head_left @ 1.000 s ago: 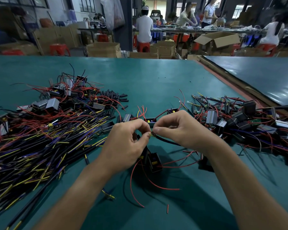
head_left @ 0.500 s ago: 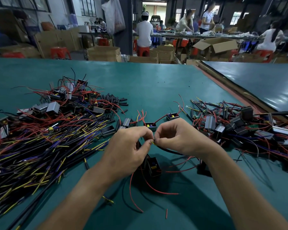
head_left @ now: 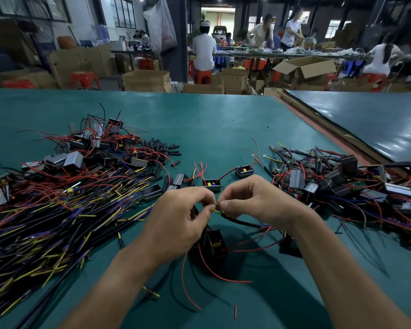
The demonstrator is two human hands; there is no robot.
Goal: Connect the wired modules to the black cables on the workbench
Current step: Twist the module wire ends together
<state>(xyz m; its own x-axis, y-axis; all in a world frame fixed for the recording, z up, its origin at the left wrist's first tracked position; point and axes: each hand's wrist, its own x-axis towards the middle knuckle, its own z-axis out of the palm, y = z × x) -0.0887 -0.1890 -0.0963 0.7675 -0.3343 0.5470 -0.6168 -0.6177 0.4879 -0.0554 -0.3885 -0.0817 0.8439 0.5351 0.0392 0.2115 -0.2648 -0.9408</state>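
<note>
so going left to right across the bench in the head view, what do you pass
pile of black cables, left hand pinching a yellow wire, right hand holding a black cable, heap of wired modules

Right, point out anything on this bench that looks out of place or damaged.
Only small strays: a short red wire scrap lies alone on the green mat near the front, and one yellow-tipped cable lies apart from the cable pile. No damage is visible.

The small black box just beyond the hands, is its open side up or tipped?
Up: the black box shows a yellow part inside, seen from above.
</note>
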